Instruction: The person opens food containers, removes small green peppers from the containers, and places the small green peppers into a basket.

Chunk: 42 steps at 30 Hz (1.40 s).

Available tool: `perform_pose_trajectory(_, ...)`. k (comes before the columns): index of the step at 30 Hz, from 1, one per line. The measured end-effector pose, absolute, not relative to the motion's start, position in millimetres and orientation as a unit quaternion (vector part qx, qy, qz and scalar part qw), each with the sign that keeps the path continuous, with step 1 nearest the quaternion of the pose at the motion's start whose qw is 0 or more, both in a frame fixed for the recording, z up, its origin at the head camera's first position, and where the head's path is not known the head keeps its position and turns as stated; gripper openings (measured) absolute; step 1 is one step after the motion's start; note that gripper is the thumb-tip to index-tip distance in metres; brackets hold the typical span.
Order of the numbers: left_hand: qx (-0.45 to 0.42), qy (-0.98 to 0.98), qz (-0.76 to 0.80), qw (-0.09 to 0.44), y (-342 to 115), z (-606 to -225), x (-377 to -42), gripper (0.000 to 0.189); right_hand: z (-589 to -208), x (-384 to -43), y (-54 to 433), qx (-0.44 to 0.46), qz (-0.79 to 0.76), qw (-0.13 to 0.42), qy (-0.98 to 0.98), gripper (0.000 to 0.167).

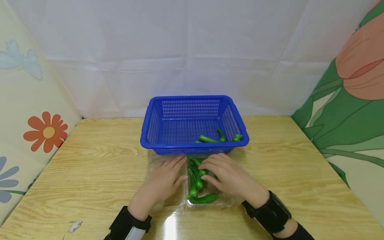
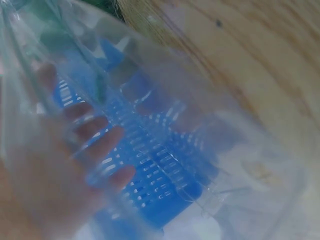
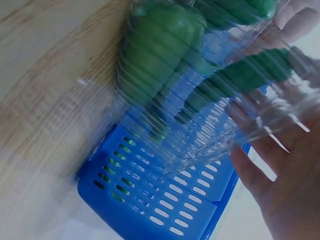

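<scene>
In the head view, a clear plastic box (image 1: 222,201) with a folded-back lid (image 1: 172,201) lies on the table, with several green peppers (image 1: 203,199) in the box half. My left hand (image 1: 163,180) lies over the lid, fingers extended toward the hinge and holding nothing. My right hand (image 1: 229,173) reaches over the box, its thumb and fingers around one end of a pepper (image 1: 203,172). In the right wrist view that hand (image 3: 290,165) is beside a curved pepper (image 3: 235,80), seen through the clear plastic. The left wrist view shows the left hand (image 2: 65,165) blurred behind clear plastic.
Just behind the box stands a blue perforated basket (image 1: 193,146), a few more peppers (image 1: 209,139) near its front right corner. The wooden table (image 1: 105,166) meets a white cloth backdrop (image 1: 120,50) at the rear, with printed panels at both sides.
</scene>
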<state>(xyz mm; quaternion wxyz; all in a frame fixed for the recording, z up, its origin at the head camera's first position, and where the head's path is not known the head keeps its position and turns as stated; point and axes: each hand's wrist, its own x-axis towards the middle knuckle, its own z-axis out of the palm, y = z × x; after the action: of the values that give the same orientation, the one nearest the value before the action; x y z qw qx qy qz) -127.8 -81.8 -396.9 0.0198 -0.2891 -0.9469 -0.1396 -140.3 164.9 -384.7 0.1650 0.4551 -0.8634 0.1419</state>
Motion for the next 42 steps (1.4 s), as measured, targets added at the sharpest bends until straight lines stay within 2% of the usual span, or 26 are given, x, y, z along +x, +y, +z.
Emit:
perform_pose_trajectory(35, -0.286, -0.948, -0.140, 0.012, -81.8, -395.3, -126.3, 0.059, -380.2, -134.8, 162.5, 0.465, 0.147, 0.203, -0.849, 0.026)
perform_pose_trajectory(42, -0.285, -0.949, -0.137, 0.016, -81.3, -395.1, -126.8, 0.059, -378.9, -135.1, 161.7, 0.460, 0.139, 0.236, -0.845, 0.032)
